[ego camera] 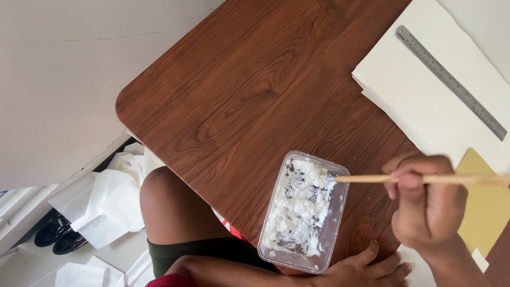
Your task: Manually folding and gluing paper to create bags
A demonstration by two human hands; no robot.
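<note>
Near the lower right of the view, the right hand (427, 204) is closed around a thin wooden stick (419, 179), thumb and fingers pinching it so that it lies almost level across the worktop (255, 90). The stick's far end disappears off the right edge, and its near tip sits at the upper right rim of a clear plastic tub (304, 211), touching the thick white paste (297, 204) smeared inside. Paste coats most of the tub's floor and walls in lumps, with a few dark gaps where the wood shows through.

Just below, the left hand (366, 271) lies flat on the worktop with fingers spread and nothing gripped, its fingertips just beside the tub's lower right corner; whether it actually touches the tub I cannot tell. The tub stands at the near edge of the dark wood-grain worktop.

Beyond the right hand, a mustard-yellow card (486, 212) lies partly under it, and farther up are cream-white sheets (425, 101) with a steel ruler (450, 82) resting diagonally on top. A bare knee (170, 207) in dark green shorts shows below the worktop's edge. On the floor to the left lie crumpled white papers (106, 207) and a pair of dark shoes (58, 234).
</note>
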